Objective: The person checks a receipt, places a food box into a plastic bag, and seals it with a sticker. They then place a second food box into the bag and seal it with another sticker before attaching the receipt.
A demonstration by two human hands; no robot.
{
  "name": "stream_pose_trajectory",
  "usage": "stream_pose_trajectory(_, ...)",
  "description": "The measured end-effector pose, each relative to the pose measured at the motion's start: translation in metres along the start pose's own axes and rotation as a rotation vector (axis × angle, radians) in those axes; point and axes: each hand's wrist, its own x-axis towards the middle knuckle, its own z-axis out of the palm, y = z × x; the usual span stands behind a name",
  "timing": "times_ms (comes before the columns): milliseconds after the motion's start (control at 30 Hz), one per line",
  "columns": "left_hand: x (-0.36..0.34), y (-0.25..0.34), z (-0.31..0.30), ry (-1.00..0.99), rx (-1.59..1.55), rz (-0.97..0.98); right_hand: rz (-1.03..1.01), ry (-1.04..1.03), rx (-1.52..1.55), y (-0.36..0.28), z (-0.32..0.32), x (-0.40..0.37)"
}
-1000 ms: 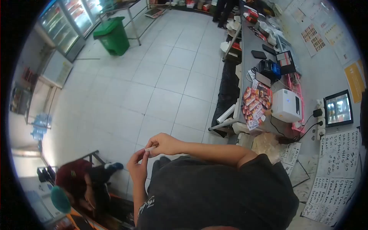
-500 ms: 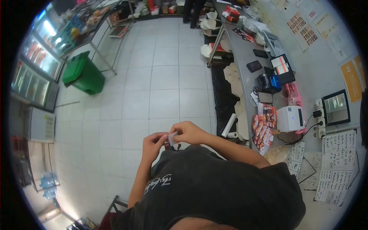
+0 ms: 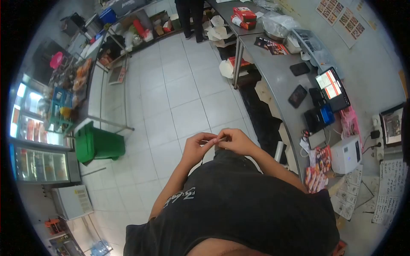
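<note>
My left hand (image 3: 199, 147) and my right hand (image 3: 235, 142) meet in front of my dark shirt (image 3: 247, 192), above the tiled floor. Thumbs and fingertips of both are pinched together, almost touching. Between them is a small whitish slip (image 3: 222, 139), mostly covered by the fingers, so its kind cannot be made out. No other object is within reach of the fingertips.
A grey counter (image 3: 277, 81) along the right holds phones, a lit tablet (image 3: 331, 85), a white printer (image 3: 347, 154) and leaflets (image 3: 318, 168). On the left stand a green bin (image 3: 100, 143) and glass-fronted fridges (image 3: 40, 164). A person in dark trousers (image 3: 190, 19) stands far ahead.
The view has turned and tilted, so the surroundings shift. My hands appear further right and higher. The white slip, plainly seen before, is now mostly hidden between my fingers.
</note>
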Motion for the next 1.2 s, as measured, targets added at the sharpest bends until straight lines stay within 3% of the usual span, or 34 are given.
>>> stream_pose_trajectory(233,0.152,0.009,-0.093,0.156,-0.31,-0.035,-0.12,-0.082,0.054,-0.073,-0.055,0.182)
stream_pose_trajectory(333,0.216,0.012,-0.122,0.16,-0.305,-0.018,-0.092,-0.046,0.045,-0.095,-0.078,0.24)
stream_pose_trajectory(467,0.323,0.004,-0.163,0.049,-0.29,-0.003,-0.085,0.023,0.2,-0.09,-0.116,0.326)
stream_pose_trajectory(600,0.436,0.014,-0.201,-0.141,-0.245,-0.014,-0.053,0.216,0.276,-0.1,-0.155,0.396)
stream_pose_trajectory(767,0.569,0.037,-0.217,-0.456,-0.203,0.033,-0.095,0.472,0.276,-0.128,-0.203,0.447)
stream_pose_trajectory(900,0.648,0.065,-0.196,-0.587,-0.081,0.092,-0.157,0.717,0.26,-0.137,-0.238,0.467)
stream_pose_trajectory(1067,0.743,0.069,-0.172,-0.528,-0.13,0.052,-0.184,0.985,0.319,-0.127,-0.306,0.466)
stream_pose_trajectory(1167,0.797,0.062,-0.177,-0.366,-0.211,0.06,-0.11,1.174,0.322,-0.098,-0.378,0.451)
stream_pose_trajectory(1200,0.807,0.063,-0.181,-0.329,-0.183,0.049,-0.031,1.207,0.198,-0.086,-0.404,0.443)
